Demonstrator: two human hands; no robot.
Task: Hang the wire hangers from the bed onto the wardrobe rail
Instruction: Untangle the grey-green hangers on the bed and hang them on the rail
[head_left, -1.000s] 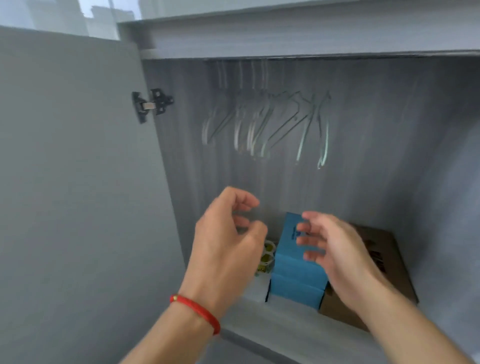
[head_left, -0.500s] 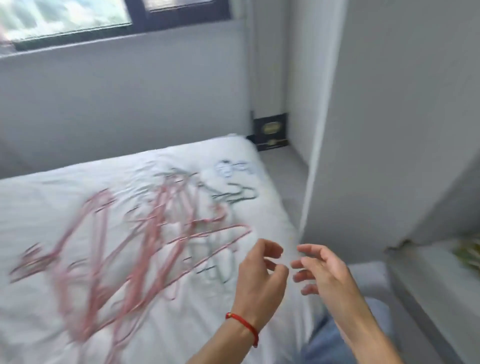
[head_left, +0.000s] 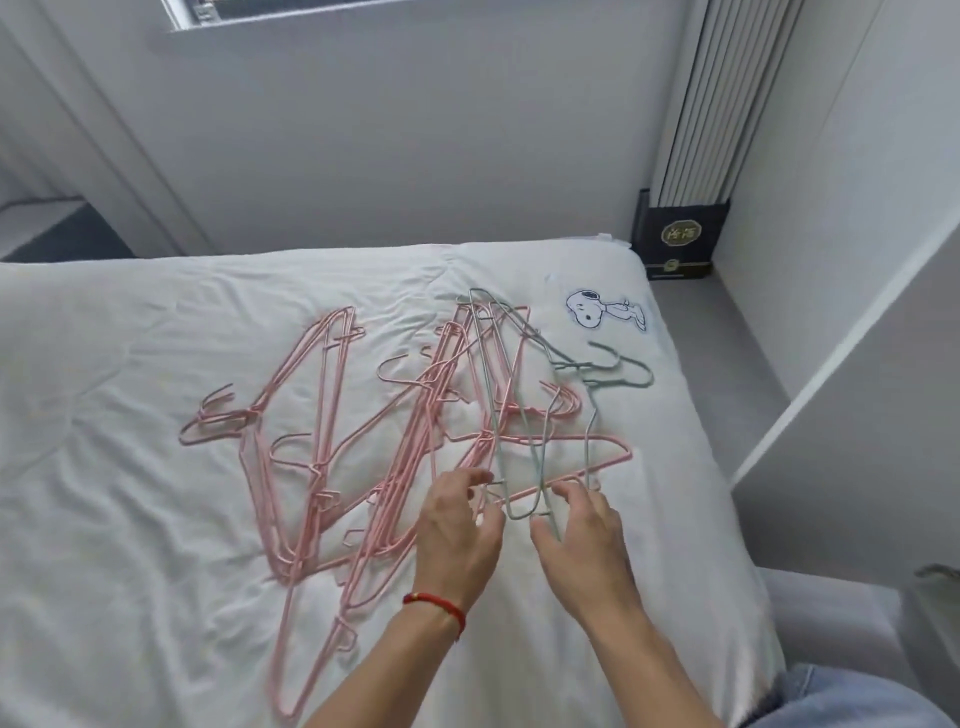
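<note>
Green hangers (head_left: 524, 410) lie on the bed (head_left: 130, 467), their near ends between the left hand (head_left: 457, 535) and right hand (head_left: 582, 545), whose curled fingers touch the wire; a firm grip cannot be told. They run lengthwise toward twelve o'clock, hooks turned toward two o'clock. Thin pale-green wire, overlapping tangled pink hangers (head_left: 332, 452) spreading toward nine o'clock.

Nothing really readable here. The black box (head_left: 680, 240) standing on the floor in the corner by the bed has a gold round emblem with a couple of characters, too blurry to make out. The white bedsheet (head_left: 156, 364) only has a cartoon dog print (head_left: 605, 310), no words.
</note>
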